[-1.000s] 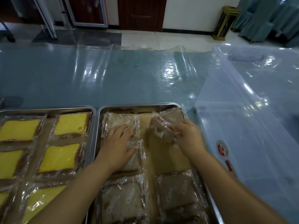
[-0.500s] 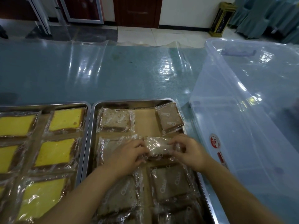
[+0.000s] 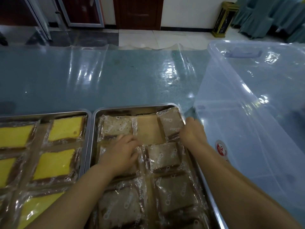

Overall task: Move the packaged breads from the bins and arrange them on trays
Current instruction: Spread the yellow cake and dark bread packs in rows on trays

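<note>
Over the right tray (image 3: pixel 132 108) both hands are busy. Half a second before, they held one pack together above the second row. Now the placed pack (image 3: pixel 162 156) lies flat there, on the right side, and no hand holds it. The right hand (image 3: pixel 192 133) has gone up to the corner pack (image 3: pixel 171 124), which lies tilted against the far right rim. Its fingers are bent against the edge of that pack; whether they pinch it or only push it, I cannot tell. The left hand (image 3: pixel 122 152) rests with curled fingers on the second-row left pack (image 3: pixel 103 152) and hides most of it. I cannot confirm a real grip here either.

For the task this means one more bread is placed. I judge the step now is to straighten the corner pack, because the far row has a bare gap in its middle.

Six brown packs (image 3: pixel 115 128) show plainly in the right tray, in two columns, and a seventh is cut by the lower border. The left tray (image 3: pixel 49 113) holds five yellow packs (image 3: pixel 66 128) in view, perhaps more outside the picture. One bin (image 3: pixel 239 129) stands on the table (image 3: pixel 115 80) just right of the trays, and no bread shows through its clear walls.
</note>
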Motion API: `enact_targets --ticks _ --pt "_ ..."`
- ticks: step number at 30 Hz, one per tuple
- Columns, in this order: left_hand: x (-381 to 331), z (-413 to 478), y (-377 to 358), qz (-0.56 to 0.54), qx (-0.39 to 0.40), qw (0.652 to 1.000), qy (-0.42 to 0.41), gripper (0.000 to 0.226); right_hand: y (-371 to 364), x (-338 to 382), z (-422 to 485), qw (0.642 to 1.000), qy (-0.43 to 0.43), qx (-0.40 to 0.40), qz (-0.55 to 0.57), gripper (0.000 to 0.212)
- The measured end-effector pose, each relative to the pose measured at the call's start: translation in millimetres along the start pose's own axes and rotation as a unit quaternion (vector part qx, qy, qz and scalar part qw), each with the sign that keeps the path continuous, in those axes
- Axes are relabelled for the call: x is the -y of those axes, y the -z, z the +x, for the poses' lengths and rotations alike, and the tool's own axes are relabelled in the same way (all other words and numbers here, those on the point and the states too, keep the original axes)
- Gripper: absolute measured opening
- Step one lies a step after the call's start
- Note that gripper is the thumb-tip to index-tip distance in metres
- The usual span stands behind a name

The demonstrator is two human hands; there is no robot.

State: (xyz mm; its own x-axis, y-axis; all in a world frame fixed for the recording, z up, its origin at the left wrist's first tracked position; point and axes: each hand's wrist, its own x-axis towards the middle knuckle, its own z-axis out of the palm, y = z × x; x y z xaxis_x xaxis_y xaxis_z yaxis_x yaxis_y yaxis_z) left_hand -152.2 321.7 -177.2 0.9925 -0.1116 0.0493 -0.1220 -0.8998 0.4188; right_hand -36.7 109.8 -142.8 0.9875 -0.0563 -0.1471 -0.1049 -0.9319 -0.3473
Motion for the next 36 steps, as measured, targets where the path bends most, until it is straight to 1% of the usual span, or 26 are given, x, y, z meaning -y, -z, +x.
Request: enact_targets --ticks 2,4,5,7,9,11,12,14,16,17,18,20,22,24,27,32,36 --pt "9.4 2.0 3.1 0.024 -0.015 0.999 0.020 0.034 -1.8 -1.9 5.9 0.998 0.034 -0.035 0.029 0.021" --pt "19.8 3.0 7.2 0.033 -0.026 0.998 0.050 0.036 -1.0 -1.6 11.6 0.991 0.084 -0.064 0.079 0.031" --pt "24.7 3.3 8.8 0.038 -0.026 0.997 0.065 0.038 0.9 0.3 14.2 0.986 0.098 -0.062 0.118 0.036" --pt "33.7 3.2 10.7 0.048 -0.017 0.995 0.089 0.040 3.8 6.0 22.4 0.974 0.116 -0.025 0.191 0.042" --pt "40.5 3.0 11.6 0.052 -0.008 0.994 0.099 0.039 7.7 12.7 32.7 0.966 0.137 0.037 0.216 0.047" --pt "44.5 3.1 12.1 0.055 -0.005 0.993 0.100 0.038 11.5 19.0 41.6 0.966 0.169 0.082 0.177 0.048" --pt "45.8 3.5 11.9 0.056 -0.007 0.993 0.100 0.038 13.1 21.7 45.7 0.971 0.185 0.076 0.130 0.051" --pt "47.2 5.3 11.0 0.062 -0.011 0.993 0.100 0.037 13.7 24.7 50.1 0.979 0.201 0.021 0.007 0.059" --pt "48.3 8.0 9.7 0.065 -0.003 0.992 0.104 0.039 9.9 30.1 44.5 0.976 0.212 -0.015 -0.039 0.058" --pt "48.8 9.3 8.9 0.064 0.006 0.992 0.107 0.040 5.5 32.6 39.5 0.974 0.221 -0.009 -0.043 0.055" --pt "49.2 10.5 7.9 0.062 0.014 0.992 0.107 0.042 -0.6 34.2 33.4 0.973 0.228 0.014 -0.045 0.051" --pt "50.3 12.1 5.6 0.067 0.027 0.992 0.104 0.044 -16.1 34.9 19.3 0.968 0.227 0.088 -0.059 0.046" --pt "50.8 12.9 3.0 0.080 0.044 0.990 0.107 0.047 -30.3 32.6 6.1 0.957 0.227 0.147 -0.101 0.041" --pt "50.2 13.4 0.2 0.102 0.061 0.986 0.114 0.049 -40.3 28.1 -1.6 0.947 0.246 0.154 -0.137 0.039" --pt "45.1 13.3 -3.6 0.121 0.061 0.983 0.126 0.050 -44.6 21.7 -3.0 0.949 0.263 0.131 -0.113 0.038" --pt "44.7 19.4 -3.7 0.098 0.053 0.983 0.149 0.050 -48.3 13.5 6.7 0.952 0.266 0.118 -0.092 0.038" --pt "50.9 28.4 -0.8 0.094 0.049 0.983 0.147 0.048 -50.5 14.7 17.9 0.955 0.265 0.102 -0.084 0.038"
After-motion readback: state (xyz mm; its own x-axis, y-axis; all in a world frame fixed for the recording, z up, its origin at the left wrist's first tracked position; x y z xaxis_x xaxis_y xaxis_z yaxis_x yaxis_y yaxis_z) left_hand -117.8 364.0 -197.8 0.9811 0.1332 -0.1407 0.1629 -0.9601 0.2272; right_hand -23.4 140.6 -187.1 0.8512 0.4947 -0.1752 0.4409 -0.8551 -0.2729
